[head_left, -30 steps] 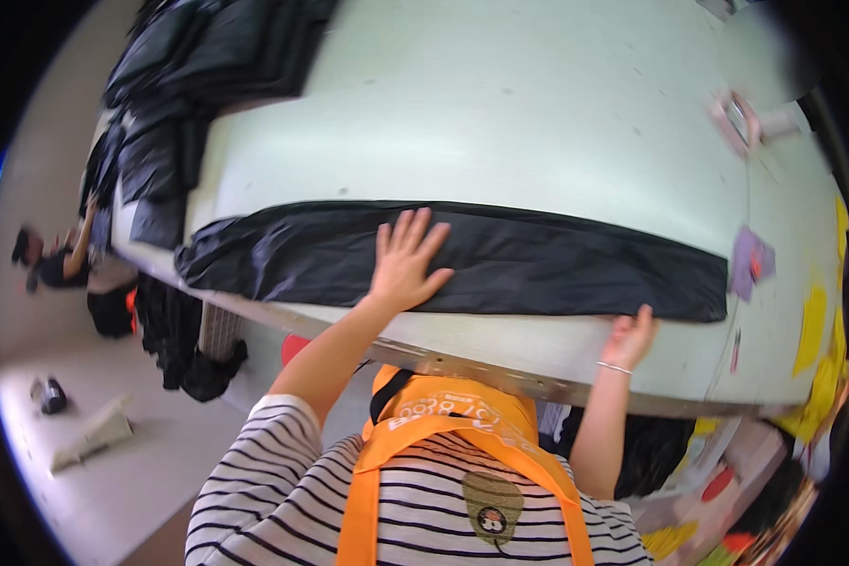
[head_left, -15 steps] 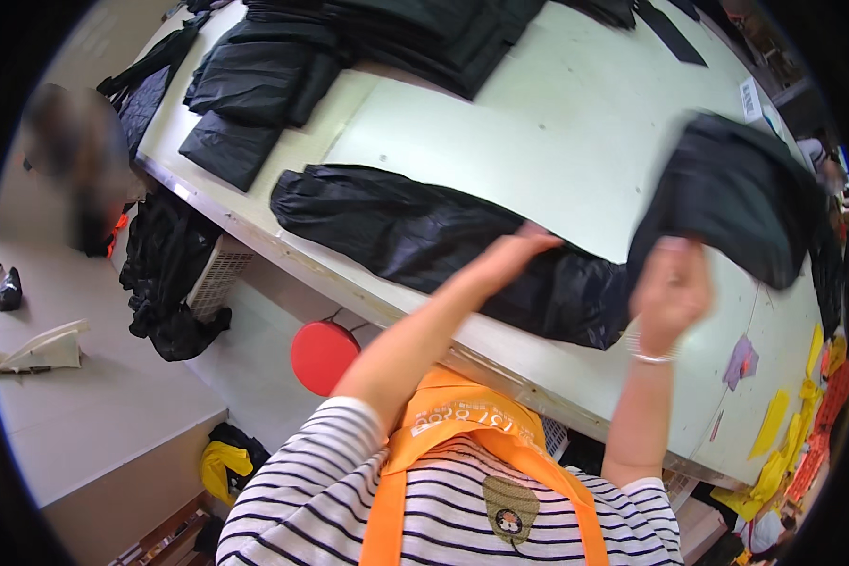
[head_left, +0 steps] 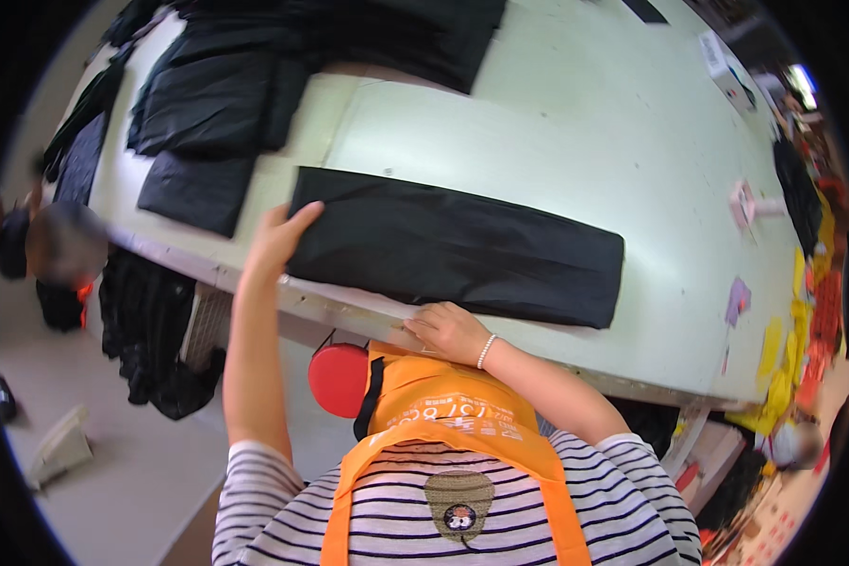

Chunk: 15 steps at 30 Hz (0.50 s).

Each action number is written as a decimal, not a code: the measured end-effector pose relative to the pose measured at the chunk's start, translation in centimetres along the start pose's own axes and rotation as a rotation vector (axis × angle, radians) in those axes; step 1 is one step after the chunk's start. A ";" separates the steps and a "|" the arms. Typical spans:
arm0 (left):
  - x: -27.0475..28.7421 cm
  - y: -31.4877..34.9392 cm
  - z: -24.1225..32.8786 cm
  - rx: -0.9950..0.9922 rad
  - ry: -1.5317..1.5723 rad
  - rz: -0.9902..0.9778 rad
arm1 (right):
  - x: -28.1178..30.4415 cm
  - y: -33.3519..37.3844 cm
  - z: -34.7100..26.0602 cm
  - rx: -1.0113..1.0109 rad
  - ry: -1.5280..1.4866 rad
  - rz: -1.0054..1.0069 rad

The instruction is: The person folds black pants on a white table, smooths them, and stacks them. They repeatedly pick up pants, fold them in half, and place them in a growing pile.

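A long, neatly folded black garment (head_left: 462, 247) of thin, slightly shiny fabric lies flat along the near side of the white table (head_left: 557, 123). At its left end is my left hand (head_left: 281, 236), thumb spread away from the fingers and resting at the fabric's edge. My right hand (head_left: 451, 332) lies at the table's front edge, just below the garment's near side. Its fingers are slightly bent and apart, with nothing visible in them.
Piles of folded black garments (head_left: 212, 99) cover the table's far left. A white box (head_left: 724, 71) and a pink tool (head_left: 750, 206) are toward the right, with a purple scrap (head_left: 738, 300). Below stand a red stool (head_left: 338, 379) and black clothes (head_left: 146, 321) over a crate. Another person is at the left.
The black fabric I was swinging over on the right is now down, forming a flat rectangle. My left hand moved to its left end, and my right hand came back to the near edge.
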State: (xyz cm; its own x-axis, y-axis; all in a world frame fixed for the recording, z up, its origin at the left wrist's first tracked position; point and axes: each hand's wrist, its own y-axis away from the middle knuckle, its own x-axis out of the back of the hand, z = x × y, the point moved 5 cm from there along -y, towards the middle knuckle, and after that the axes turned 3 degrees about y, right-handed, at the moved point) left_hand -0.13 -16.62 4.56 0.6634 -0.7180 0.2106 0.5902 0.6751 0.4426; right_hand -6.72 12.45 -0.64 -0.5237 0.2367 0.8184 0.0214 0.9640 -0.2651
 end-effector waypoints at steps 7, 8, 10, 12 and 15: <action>6.5 -3.0 -6.4 0.060 0.007 -0.010 | 5.7 12.6 13.4 -0.928 0.096 0.000; 6.3 -3.4 -7.6 0.039 0.032 -0.004 | 7.4 14.8 14.5 -0.926 0.174 0.069; 4.6 -3.9 -8.7 0.059 0.010 -0.008 | 8.8 18.2 15.3 -0.962 0.308 0.148; 3.2 -4.2 -7.8 0.006 -0.112 -0.005 | 8.5 19.9 15.3 -0.999 0.404 0.217; 2.7 -4.3 -7.8 -0.061 -0.219 0.005 | 8.7 20.1 13.7 -0.988 0.416 0.217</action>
State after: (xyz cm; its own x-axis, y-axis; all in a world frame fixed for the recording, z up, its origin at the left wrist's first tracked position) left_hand 2.72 -20.20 -3.59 0.5550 -0.7297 0.3995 0.6179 0.6831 0.3893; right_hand -22.49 32.26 -5.82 -0.1014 0.2562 0.9613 0.8498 0.5247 -0.0502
